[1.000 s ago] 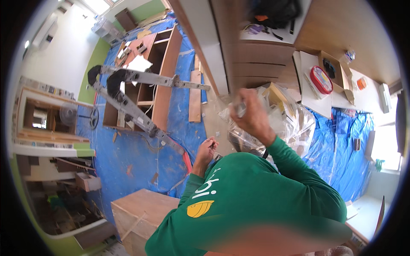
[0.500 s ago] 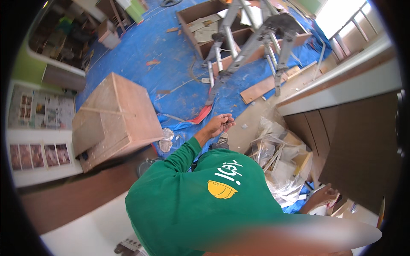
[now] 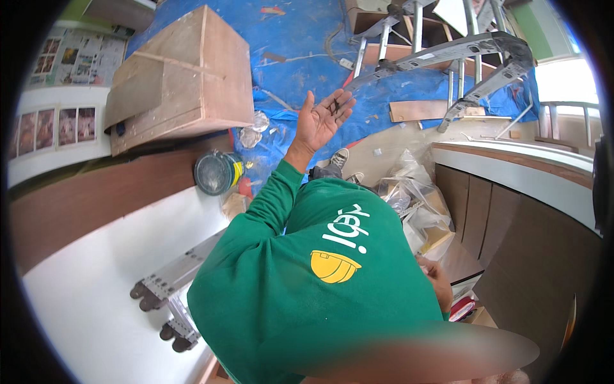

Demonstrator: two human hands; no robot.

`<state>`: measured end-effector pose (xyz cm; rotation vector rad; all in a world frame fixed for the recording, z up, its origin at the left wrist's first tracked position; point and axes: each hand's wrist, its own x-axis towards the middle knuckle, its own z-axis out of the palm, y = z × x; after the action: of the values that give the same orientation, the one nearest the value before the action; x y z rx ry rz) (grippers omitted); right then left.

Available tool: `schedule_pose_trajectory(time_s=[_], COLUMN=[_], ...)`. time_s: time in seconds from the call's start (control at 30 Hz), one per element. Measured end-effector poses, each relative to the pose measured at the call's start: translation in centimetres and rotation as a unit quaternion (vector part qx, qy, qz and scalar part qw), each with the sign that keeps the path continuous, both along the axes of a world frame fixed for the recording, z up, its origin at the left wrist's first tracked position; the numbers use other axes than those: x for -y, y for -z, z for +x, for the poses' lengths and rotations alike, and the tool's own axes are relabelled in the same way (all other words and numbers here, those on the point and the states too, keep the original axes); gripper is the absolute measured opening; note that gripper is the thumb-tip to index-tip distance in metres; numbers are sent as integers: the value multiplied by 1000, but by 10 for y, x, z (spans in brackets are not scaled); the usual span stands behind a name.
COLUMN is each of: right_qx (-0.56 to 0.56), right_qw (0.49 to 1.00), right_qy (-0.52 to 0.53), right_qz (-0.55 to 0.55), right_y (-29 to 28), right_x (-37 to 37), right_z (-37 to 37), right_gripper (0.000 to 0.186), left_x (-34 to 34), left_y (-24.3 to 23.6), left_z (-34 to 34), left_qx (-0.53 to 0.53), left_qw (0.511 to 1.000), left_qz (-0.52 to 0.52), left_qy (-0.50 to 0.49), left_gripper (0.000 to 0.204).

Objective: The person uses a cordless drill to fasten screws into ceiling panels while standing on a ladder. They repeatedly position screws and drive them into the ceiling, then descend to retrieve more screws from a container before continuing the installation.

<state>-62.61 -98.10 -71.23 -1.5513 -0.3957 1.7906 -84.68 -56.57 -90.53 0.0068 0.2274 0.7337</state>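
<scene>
My left hand (image 3: pixel 318 123) is held out in front, palm up, its fingers stretched and apart. Across its fingers lie a few small, thin dark pieces (image 3: pixel 336 105) that look like screws. Close to my body on the right is my right hand (image 3: pixel 437 285), its fingers curled and partly covered by my green shirt (image 3: pixel 307 256). Whatever may be in those fingers is hidden. Just below that hand sits a red and white item (image 3: pixel 462 309), too small to name. Beyond my left hand a blue tarp (image 3: pixel 288 83) covers the floor.
A wooden box-shaped cabinet (image 3: pixel 224 70) stands at left, a dark bucket (image 3: pixel 215 173) nearer me. Folded metal ladders lie ahead (image 3: pixel 441 57) and at lower left (image 3: pixel 176 275). A clear plastic bag of scraps (image 3: pixel 416 201) lies beside brown panels (image 3: pixel 486 205) on the right.
My left hand has opened from a loose curl, showing the dark pieces. My right hand has drawn in from the lower right toward my body. The view has turned, bringing the bucket and lower-left ladder into sight.
</scene>
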Motion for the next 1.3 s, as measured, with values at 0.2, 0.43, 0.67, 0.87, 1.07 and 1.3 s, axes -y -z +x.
schedule_pose_trajectory(time_s=[0.2, 0.43, 0.67, 0.87, 1.07, 1.3], right_qx=[1, -21, 36, 121, 94, 131], right_qw=[999, 985, 994, 990, 992, 990], right_qy=[-31, -134, -28, -30, -70, -14], right_qz=[-11, -106, -104, -65, -55, -43], right_y=[27, 33, 59, 54, 69, 77], right_x=[-13, 5, -41, -119, -187, -260], right_z=[6, 54, 28, 17, 1, -42], right_gripper=[21, 23, 26, 29, 34, 33], left_x=[34, 65, 95, 52, -9, -55], left_y=[-9, 90, 186, 194, 285, 220], left_z=[-24, -104, -220, -152, -173, -153], left_qx=[-63, -276, -608, -568, -384, -404], left_qw=[997, 961, 485, 509, 351, 834], left_qz=[5, 14, 493, 540, 750, 258], left_qy=[-33, 3, 390, 355, 409, 272], left_gripper=[67, 39, 45, 41, 35, 48])
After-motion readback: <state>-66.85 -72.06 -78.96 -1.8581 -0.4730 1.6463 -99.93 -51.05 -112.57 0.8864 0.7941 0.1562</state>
